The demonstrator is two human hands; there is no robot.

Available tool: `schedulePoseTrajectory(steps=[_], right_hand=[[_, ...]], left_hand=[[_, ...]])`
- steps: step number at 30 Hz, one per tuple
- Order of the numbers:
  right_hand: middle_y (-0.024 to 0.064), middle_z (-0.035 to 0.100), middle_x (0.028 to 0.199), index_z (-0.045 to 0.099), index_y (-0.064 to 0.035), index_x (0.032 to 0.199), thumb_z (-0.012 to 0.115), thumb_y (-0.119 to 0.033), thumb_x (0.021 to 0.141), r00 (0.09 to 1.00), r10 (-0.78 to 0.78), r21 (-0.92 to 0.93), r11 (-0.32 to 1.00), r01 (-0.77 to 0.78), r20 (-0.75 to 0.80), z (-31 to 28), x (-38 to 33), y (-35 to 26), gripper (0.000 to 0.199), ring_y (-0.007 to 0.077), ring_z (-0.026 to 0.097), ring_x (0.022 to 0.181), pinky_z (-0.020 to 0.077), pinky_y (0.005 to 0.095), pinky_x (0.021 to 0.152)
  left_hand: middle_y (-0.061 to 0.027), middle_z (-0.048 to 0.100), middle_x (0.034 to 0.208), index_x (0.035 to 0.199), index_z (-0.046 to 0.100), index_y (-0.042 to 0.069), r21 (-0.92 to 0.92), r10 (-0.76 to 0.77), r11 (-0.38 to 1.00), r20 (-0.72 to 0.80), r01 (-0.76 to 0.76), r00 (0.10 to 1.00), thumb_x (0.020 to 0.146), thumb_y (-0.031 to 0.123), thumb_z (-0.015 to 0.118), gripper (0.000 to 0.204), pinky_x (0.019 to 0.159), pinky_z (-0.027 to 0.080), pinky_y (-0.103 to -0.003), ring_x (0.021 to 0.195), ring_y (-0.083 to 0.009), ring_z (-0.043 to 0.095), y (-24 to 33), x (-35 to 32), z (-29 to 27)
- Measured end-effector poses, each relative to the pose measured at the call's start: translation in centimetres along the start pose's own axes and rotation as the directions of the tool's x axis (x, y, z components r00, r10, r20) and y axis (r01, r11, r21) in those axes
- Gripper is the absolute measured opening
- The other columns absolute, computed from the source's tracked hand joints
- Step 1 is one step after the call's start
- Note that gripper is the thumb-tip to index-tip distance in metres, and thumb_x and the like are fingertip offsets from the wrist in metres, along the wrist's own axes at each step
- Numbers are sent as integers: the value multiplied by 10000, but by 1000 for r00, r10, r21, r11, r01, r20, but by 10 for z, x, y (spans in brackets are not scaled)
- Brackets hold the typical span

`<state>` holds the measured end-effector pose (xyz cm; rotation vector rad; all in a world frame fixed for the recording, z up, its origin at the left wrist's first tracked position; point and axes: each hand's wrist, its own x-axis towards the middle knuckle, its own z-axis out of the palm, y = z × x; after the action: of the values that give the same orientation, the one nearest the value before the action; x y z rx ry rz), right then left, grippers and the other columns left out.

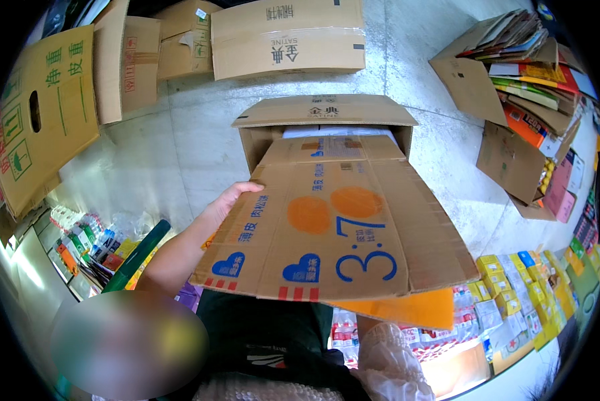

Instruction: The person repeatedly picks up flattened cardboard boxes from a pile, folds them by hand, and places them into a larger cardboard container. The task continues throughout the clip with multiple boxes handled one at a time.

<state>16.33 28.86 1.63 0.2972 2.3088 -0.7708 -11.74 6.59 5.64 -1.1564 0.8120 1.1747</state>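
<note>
My left hand (241, 192) is closed on the left edge of a flattened brown cardboard sheet (273, 234), printed with blue hearts, orange ovals and red stripes. The sheet's far end reaches into the open side of a brown carton (252, 146) on the floor. Papers or flat pieces lie inside that carton, under its raised flap. Below the sheet's near edge, an orange sheet (420, 309) sticks out. My right forearm, in a pale ruffled sleeve, passes under the cardboard near the orange sheet. The right hand itself is hidden there.
Closed brown cartons (286, 63) stand along the back. A tall yellowish carton (52, 120) is at left. At far right, an open carton (510, 157) overflows with flattened packaging. Small yellow boxes (497, 274) and wrapped packs sit near right; goods and a green bar (139, 254) are near left.
</note>
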Motion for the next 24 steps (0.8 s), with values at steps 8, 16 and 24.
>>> schedulePoseTrajectory(steps=[8,16,24], right_hand=[[86,340,1358,347,-95,1327,596,-283,741,996,67,68,996,-63,-66,-7,36,4,664,232,256,1294,157,486,1062],[88,335,1362,348,-92,1325,598,-281,738,995,78,161,983,-87,62,30,92,22,666,232,255,1295,155,485,1064],[93,320,1376,352,-85,1322,608,-275,729,978,16,31,999,-23,210,15,100,15,674,233,250,1298,148,483,1067]], left_hand=[[-110,632,958,1094,557,34,-125,198,972,-17,-199,980,727,254,595,430,697,495,-348,816,-225,609,-7,-15,-2],[-115,625,975,1068,564,36,34,252,968,-103,-250,962,760,276,569,390,748,484,-380,866,-235,594,11,56,-33],[-77,607,1053,1090,559,57,88,194,979,-126,-184,973,784,395,598,458,863,446,-390,971,-247,567,51,156,-76]])
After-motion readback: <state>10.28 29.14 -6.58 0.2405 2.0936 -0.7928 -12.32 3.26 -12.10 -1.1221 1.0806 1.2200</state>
